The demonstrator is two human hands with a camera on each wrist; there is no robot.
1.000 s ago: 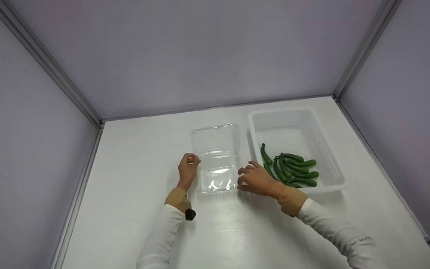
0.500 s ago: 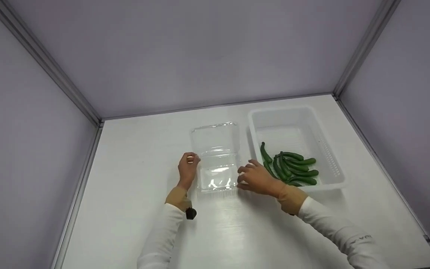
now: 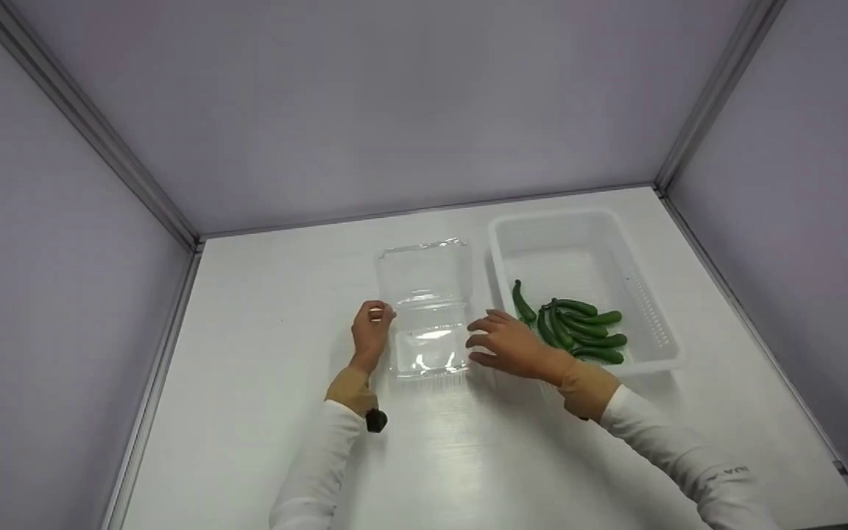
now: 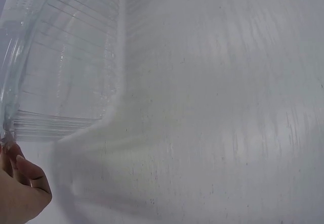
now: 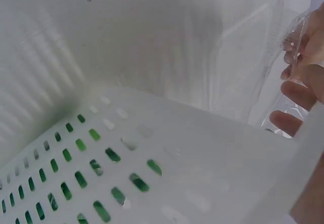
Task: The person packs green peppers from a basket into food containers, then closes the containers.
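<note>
Fingers point(image 3: 378, 313) of the left hand point(image 3: 370, 335) are curled at the left edge of the clear clamshell box point(image 3: 428, 324), pinching its rim near the hinge line; the left wrist view shows fingertips point(image 4: 20, 176) at the box's lower left corner. The right hand point(image 3: 511, 344) lies at the box's right edge with its fingers point(image 3: 483, 324) loosely spread and fairly straight, their tips close to or just touching the side wall; whether they touch cannot be told. The box lies open at the middle of the frame on the white table point(image 3: 262, 368), its lid toward the upper part. Just right of it stands a white slotted basket point(image 3: 656, 309) holding green cucumbers point(image 3: 578, 327), directly behind the right hand.
</note>
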